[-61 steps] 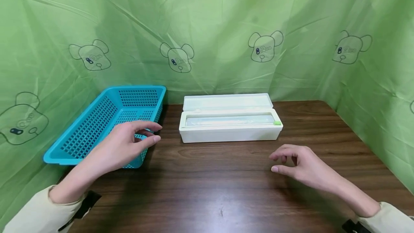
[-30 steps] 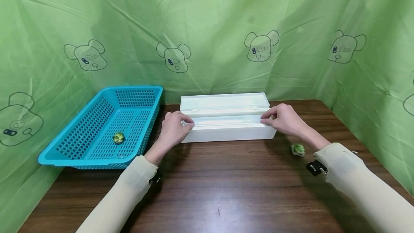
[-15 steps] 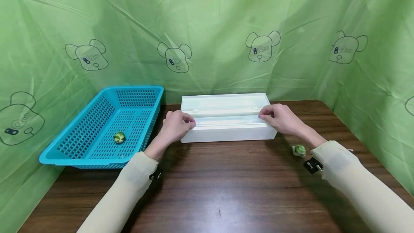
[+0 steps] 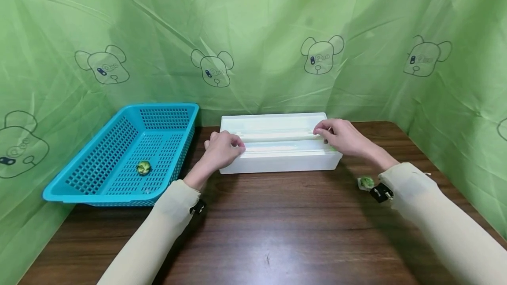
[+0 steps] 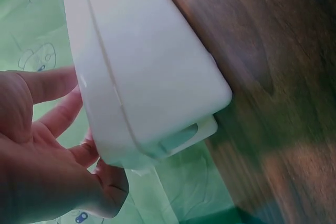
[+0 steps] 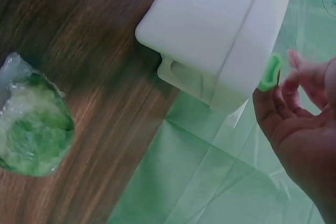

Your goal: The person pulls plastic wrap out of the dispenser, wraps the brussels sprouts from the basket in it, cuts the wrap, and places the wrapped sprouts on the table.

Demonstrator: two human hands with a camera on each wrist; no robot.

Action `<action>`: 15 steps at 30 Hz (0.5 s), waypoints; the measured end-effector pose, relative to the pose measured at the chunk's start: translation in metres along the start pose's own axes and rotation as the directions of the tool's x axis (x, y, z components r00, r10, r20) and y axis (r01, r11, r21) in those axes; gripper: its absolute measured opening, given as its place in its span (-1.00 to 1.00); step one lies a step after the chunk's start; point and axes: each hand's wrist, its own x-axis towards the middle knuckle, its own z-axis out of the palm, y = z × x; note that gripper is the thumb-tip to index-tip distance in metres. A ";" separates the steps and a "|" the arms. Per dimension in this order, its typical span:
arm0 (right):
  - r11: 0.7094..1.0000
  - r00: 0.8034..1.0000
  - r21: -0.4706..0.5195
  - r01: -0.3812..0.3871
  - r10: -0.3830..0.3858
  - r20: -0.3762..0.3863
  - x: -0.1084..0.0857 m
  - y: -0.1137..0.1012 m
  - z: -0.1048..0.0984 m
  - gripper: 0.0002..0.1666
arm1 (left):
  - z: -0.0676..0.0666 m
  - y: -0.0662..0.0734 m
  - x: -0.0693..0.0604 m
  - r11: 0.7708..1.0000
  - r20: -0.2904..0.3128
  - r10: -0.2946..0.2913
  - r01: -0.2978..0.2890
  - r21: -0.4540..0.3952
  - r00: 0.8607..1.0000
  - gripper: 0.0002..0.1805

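A long white box of clear plastic film stands at the back centre with its lid raised. At the box's left end, my left hand pinches the film between thumb and fingers, low over the top. My right hand pinches the film near the right end, slightly higher and further back. In the right wrist view, a green slider sits on the box edge beside my right fingers. The left wrist view shows my left fingers at the box's edge, their tips partly hidden.
A blue basket at the left holds one small green sprout. Another sprout, wrapped in film, lies on the brown table near my right wrist. Green cloth hangs behind and at the sides.
Both hands came from well apart to the box and took hold of the film. Over the last half second, the right hand has risen and moved slightly back; the left has shifted slightly right.
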 end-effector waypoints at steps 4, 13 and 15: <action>1.000 1.000 0.000 -0.002 0.002 0.008 0.000 0.003 -0.001 -0.79 | 0.003 0.001 0.001 1.000 -0.023 0.007 -0.008 -0.029 1.000 -0.89; 0.997 0.998 0.070 -0.040 0.044 -0.049 0.000 0.006 -0.002 -0.87 | 0.014 0.012 0.008 0.996 0.008 0.087 -0.086 -0.038 0.996 -0.81; 0.992 0.997 0.101 -0.072 0.075 -0.032 0.000 0.006 -0.003 -0.82 | 0.016 0.014 0.010 0.995 0.013 0.094 -0.094 -0.044 0.995 -0.87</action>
